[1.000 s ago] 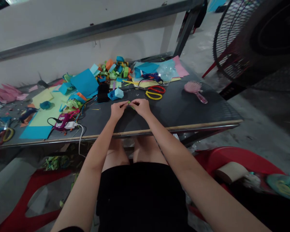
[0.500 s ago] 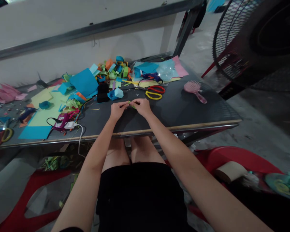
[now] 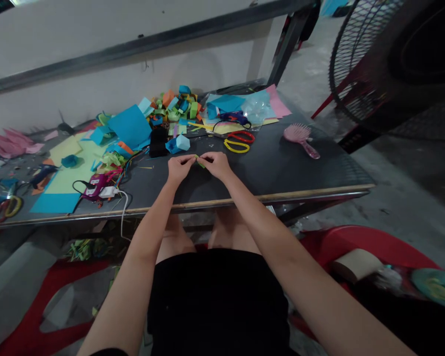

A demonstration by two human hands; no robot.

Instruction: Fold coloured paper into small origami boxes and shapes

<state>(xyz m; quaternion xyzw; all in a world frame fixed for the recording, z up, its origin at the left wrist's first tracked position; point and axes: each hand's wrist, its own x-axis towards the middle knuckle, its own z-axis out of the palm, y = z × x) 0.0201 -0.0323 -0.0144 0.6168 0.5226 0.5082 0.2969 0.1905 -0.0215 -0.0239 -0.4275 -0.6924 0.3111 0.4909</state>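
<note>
Both hands meet over the dark tabletop (image 3: pixel 267 170) near its front edge. Between the fingertips is a small piece of green paper (image 3: pixel 200 163), mostly covered by the fingers. My left hand (image 3: pixel 178 168) pinches its left end, and my right hand (image 3: pixel 218 163) pinches it from the right. Just beyond them lie scissors (image 3: pixel 239 142) with one red and one yellow handle loop. A small folded blue paper shape (image 3: pixel 178 144) sits behind my left hand.
Folded coloured papers (image 3: pixel 176 106) are heaped by the wall. A blue glue gun (image 3: pixel 234 117) rests on plastic-wrapped sheets. Left are a purple power strip (image 3: pixel 96 187) and blue paper (image 3: pixel 129 126). A pink hairbrush (image 3: pixel 302 139) lies right, beside a large fan (image 3: pixel 359 64).
The hands stay nearly in place, fingertips slightly further apart, and more of the green paper shows. My knees have spread apart, and the view has shifted a little.
</note>
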